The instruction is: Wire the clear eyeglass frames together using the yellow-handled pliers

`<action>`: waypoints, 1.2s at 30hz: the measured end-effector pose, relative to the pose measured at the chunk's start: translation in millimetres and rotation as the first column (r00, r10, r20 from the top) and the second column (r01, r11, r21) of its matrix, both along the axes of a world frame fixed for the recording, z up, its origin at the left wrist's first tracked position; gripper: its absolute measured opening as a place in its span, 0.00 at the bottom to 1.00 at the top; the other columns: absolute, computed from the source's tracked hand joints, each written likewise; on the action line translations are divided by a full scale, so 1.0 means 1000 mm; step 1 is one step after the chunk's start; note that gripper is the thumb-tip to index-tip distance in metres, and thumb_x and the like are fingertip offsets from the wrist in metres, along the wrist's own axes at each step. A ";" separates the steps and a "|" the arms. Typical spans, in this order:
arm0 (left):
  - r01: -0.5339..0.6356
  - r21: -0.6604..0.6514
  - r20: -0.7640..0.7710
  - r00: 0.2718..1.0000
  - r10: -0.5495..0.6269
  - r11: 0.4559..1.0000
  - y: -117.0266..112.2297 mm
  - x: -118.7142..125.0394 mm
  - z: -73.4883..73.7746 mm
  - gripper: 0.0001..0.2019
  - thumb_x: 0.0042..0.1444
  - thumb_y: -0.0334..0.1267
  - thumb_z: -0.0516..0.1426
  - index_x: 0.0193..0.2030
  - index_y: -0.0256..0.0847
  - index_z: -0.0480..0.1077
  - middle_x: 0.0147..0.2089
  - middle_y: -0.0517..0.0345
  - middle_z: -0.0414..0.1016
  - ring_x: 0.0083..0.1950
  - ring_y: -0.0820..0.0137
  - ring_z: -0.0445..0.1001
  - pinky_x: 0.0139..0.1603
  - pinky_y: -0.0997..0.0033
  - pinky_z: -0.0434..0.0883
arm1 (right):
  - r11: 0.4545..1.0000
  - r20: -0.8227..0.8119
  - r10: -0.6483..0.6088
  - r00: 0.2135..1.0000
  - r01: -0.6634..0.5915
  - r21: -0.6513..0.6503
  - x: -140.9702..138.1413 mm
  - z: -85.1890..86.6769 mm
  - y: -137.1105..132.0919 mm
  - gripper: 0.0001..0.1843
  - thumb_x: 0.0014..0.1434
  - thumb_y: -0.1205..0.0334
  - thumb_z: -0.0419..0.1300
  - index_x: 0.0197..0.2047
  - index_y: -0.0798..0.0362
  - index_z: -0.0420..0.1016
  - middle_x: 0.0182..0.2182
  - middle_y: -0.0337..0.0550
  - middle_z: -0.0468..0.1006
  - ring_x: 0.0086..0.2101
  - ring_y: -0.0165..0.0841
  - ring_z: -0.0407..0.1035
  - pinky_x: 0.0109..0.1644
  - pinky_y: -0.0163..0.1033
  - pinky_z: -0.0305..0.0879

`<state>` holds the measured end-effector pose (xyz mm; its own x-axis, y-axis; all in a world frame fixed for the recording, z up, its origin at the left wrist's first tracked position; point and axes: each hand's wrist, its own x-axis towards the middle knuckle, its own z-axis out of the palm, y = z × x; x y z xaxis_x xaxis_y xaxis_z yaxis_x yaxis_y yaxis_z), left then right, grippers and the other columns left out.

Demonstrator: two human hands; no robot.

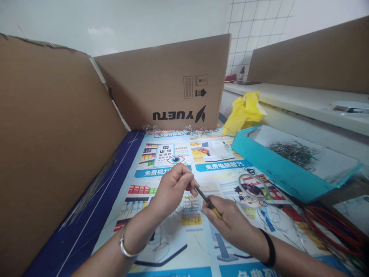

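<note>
My left hand (172,188) is closed in a pinch over the poster-covered table (161,161), holding something thin that I cannot make out. My right hand (227,223) grips a small tool with a yellow handle and dark tip (206,199), probably pliers. Its tip points up at the fingers of my left hand and touches them. A silver bangle sits on my left wrist and a black band on my right wrist. Thin bent wires (188,207) lie on the poster under both hands.
Cardboard walls (57,134) close off the left and back. A teal box lid (276,165) holding a heap of thin wires (291,150) lies to the right, a yellow bag (245,111) behind it. A wire ring (253,185) and red cable loops (331,227) lie on the right.
</note>
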<state>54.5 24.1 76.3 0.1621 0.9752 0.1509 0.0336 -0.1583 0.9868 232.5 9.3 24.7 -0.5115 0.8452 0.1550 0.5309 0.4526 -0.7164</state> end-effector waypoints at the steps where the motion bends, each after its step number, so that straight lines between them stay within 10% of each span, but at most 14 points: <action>1: 0.011 -0.010 0.013 1.000 -0.011 1.000 0.000 0.000 0.000 0.08 0.59 0.36 0.52 0.29 0.38 0.61 0.26 0.63 0.72 0.24 0.77 0.71 0.30 0.74 0.68 | 0.999 0.016 0.003 1.000 -0.004 0.035 0.001 0.000 0.001 0.11 0.61 0.57 0.47 0.30 0.52 0.62 0.26 0.41 0.70 0.27 0.32 0.63 0.31 0.36 0.57; 5: 0.057 -0.060 0.063 0.997 -0.053 0.997 0.004 -0.003 0.000 0.08 0.59 0.37 0.52 0.30 0.37 0.63 0.27 0.60 0.74 0.26 0.75 0.73 0.32 0.74 0.67 | 0.999 -0.018 0.011 1.000 -0.010 0.047 0.002 0.000 0.004 0.12 0.62 0.56 0.47 0.30 0.52 0.62 0.26 0.41 0.69 0.27 0.31 0.63 0.31 0.36 0.57; 14: 0.023 -0.113 -0.123 0.992 -0.037 0.993 0.011 -0.010 0.001 0.12 0.59 0.43 0.52 0.35 0.36 0.69 0.33 0.54 0.78 0.32 0.71 0.78 0.35 0.73 0.69 | 0.889 -0.370 -0.015 0.929 -0.157 -0.430 0.000 -0.006 0.010 0.19 0.61 0.46 0.50 0.29 0.53 0.61 0.18 0.32 0.60 0.19 0.24 0.54 0.22 0.30 0.52; 24: -0.103 0.455 -0.482 0.807 0.342 0.885 0.003 -0.009 -0.011 0.07 0.62 0.36 0.49 0.38 0.40 0.66 0.28 0.62 0.78 0.28 0.75 0.76 0.33 0.77 0.70 | 0.823 -0.393 0.001 0.920 -0.223 -0.522 -0.008 -0.005 -0.007 0.23 0.59 0.41 0.50 0.30 0.55 0.62 0.23 0.37 0.66 0.20 0.23 0.60 0.22 0.29 0.56; 36: 0.003 0.676 -0.508 0.727 0.463 0.737 0.001 -0.007 -0.015 0.05 0.61 0.31 0.50 0.39 0.38 0.66 0.28 0.61 0.77 0.27 0.74 0.76 0.30 0.77 0.69 | 0.804 -0.452 -0.039 0.891 -0.240 -0.544 -0.009 -0.010 -0.007 0.23 0.58 0.41 0.51 0.30 0.55 0.62 0.22 0.36 0.67 0.19 0.22 0.60 0.20 0.28 0.54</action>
<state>47.7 25.4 61.7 0.2242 0.7194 0.6574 0.7016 -0.5873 0.4035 224.0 2.7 14.7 -0.5993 0.7916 -0.1191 0.0889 -0.0820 -0.9927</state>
